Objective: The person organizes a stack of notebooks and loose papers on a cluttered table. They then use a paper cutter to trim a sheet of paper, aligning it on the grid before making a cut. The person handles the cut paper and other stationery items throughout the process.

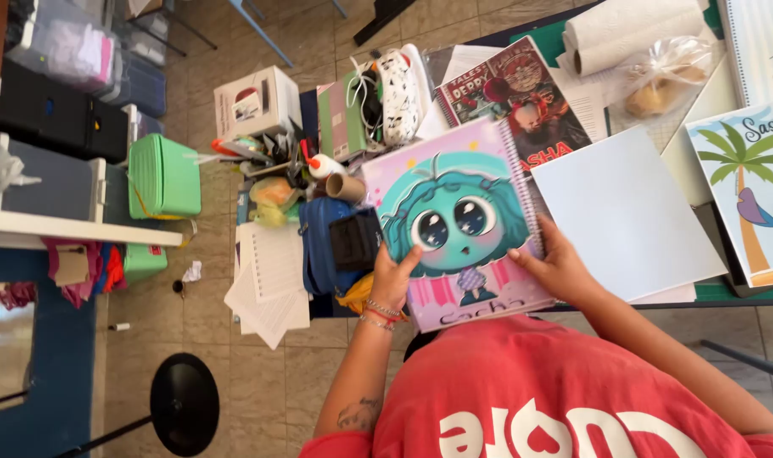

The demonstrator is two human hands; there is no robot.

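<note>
I hold a spiral notebook (459, 225) with a pink cover that shows a teal big-eyed cartoon figure, just above the table's near edge. My left hand (395, 276), with bracelets on the wrist, grips its lower left edge. My right hand (556, 267) grips its lower right edge by the spiral binding. A blank white sheet (628, 212) lies just right of the notebook. Behind it lies another spiral notebook (514, 93) with a dark red cover.
A palm-tree printed cover (747, 191) lies at the right, with a paper towel roll (628, 34) and a clear bag (662, 80) behind it. To the left are a blue pouch (327, 242), loose papers (272, 284), a white box (255, 102) and a green bin (162, 178). A black stool (183, 403) stands on the tiled floor.
</note>
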